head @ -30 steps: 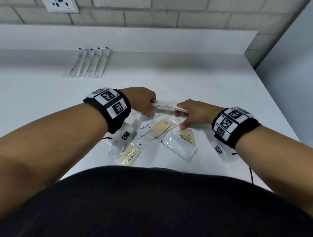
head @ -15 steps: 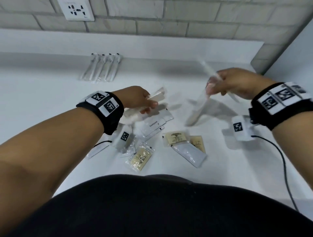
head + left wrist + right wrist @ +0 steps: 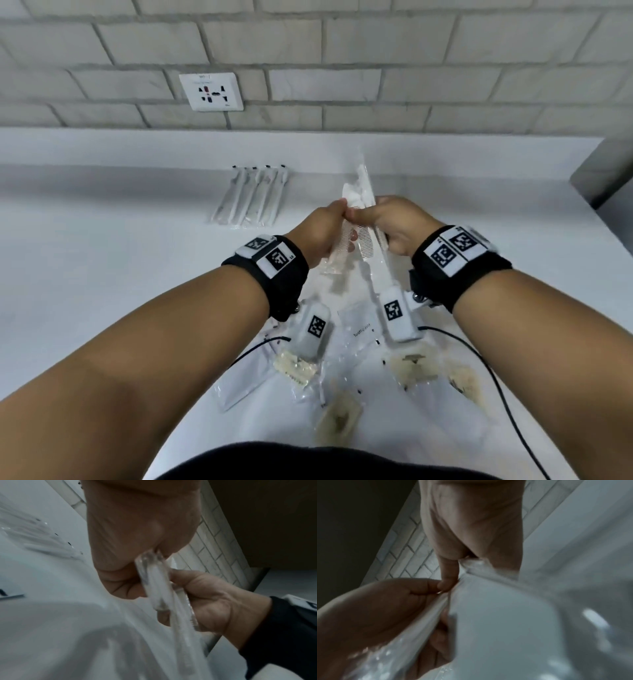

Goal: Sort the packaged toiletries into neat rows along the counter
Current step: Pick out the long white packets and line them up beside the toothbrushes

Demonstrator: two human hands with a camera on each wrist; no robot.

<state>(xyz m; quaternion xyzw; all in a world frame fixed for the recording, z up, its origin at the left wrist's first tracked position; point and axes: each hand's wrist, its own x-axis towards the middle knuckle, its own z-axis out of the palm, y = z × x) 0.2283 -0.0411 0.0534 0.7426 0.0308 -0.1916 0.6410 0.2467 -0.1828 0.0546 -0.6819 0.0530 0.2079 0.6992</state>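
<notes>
1. Left hand: fingers curled round a packaged comb, held above the surface.
2. Right hand: fingers curled round a second packaged comb; the two packs are brought together, touching, between the hands.
3. Step in hand, as judged: squaring the two packs into one bundle. Best done by aligning ends and edges before setting them down parallel to the finished row of toothbrush packs at the back, well apart from it.
4. Unsorted stock: toothpaste sachet and small clear packs with beige contents, scattered near the front edge.
5. Surface: white, plain.
6. Room: grey tiled wall, wall socket above the upstand.
</notes>
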